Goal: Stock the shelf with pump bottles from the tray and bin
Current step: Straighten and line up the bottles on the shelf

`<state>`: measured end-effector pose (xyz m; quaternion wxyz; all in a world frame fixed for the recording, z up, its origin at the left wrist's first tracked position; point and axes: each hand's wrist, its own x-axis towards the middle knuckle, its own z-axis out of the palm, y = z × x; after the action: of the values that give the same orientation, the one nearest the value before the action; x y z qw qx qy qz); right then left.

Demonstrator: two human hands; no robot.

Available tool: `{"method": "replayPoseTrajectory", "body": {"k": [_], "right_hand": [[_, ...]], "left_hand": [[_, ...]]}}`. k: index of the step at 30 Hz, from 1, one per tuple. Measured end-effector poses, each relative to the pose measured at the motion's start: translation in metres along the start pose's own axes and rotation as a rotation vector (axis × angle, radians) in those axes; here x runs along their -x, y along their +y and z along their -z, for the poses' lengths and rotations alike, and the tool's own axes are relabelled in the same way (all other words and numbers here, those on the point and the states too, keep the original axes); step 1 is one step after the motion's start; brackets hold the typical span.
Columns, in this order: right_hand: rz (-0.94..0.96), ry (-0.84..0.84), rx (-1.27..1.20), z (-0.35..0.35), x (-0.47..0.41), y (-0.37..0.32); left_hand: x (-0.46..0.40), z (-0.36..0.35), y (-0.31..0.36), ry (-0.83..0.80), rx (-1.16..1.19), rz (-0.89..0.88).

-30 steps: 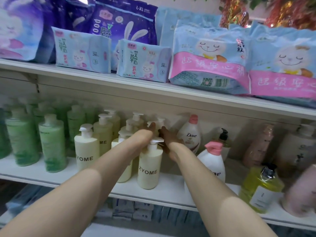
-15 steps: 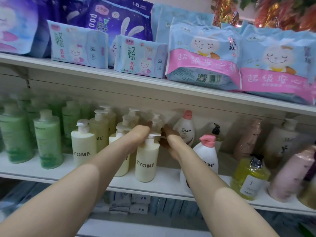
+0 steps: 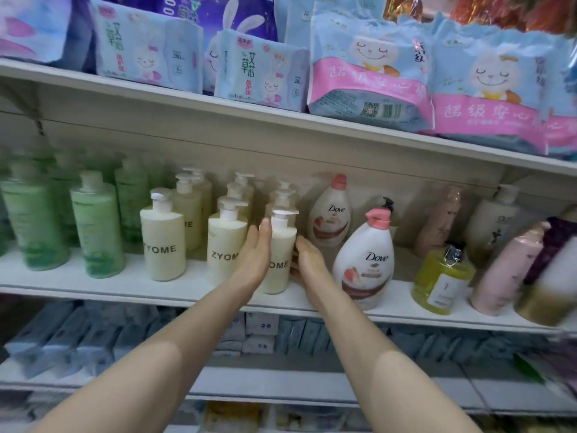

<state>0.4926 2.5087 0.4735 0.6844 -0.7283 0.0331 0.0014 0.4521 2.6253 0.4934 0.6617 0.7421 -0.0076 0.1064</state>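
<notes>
Landmark: the front ZYOME bottle (image 3: 278,254), cream with a white pump, standing upright near the front edge of the middle shelf (image 3: 175,296). Everything below is placed relative to it.

Left hand (image 3: 254,257): flat against the bottle's left side, fingers straight and together, tips reaching about shoulder height. Looks like pressing, not gripping.

Right hand (image 3: 309,264): on the bottle's right side, low down. Fingers fairly straight and relaxed; whether the tips actually touch the bottle I can't tell, it's partly hidden behind.

Why held that way: my guess is the two palms are squaring the bottle up — nudging it in line with its row and turning the label forward. Open palms suit that better than a grab.

Same-brand bottles: two more front ZYOME bottles (image 3: 163,245) to its left, each heading a row that runs back to the wall. More pumps show right behind the landmark too, so it caps the third row.

Further left: green bottles (image 3: 95,226), well apart from it.

To the right: a big Dove bottle (image 3: 363,260) just beside the right hand, leaning a bit — easy to bump on the way out, I'd say.

Above: a shelf of soft packs (image 3: 368,76).

Tray and bin: not in view, so can't say how much stock is left.

Task progress: this bottle looks basically placed, only the tidy-up remaining.
</notes>
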Motion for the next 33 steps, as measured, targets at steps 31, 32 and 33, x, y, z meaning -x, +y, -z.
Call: {"method": "replayPoseTrajectory", "body": {"k": [31, 32, 33], "right_hand": [[0.085, -0.001, 0.133, 0.002, 0.038, 0.008], [0.096, 0.004, 0.15, 0.002, 0.041, 0.008], [0.109, 0.006, 0.159, 0.002, 0.045, 0.007]], "left_hand": [[0.03, 0.015, -0.027, -0.23, 0.027, -0.091], [0.034, 0.016, -0.025, -0.232, 0.027, -0.093], [0.038, 0.017, -0.023, -0.227, 0.023, -0.097]]}}
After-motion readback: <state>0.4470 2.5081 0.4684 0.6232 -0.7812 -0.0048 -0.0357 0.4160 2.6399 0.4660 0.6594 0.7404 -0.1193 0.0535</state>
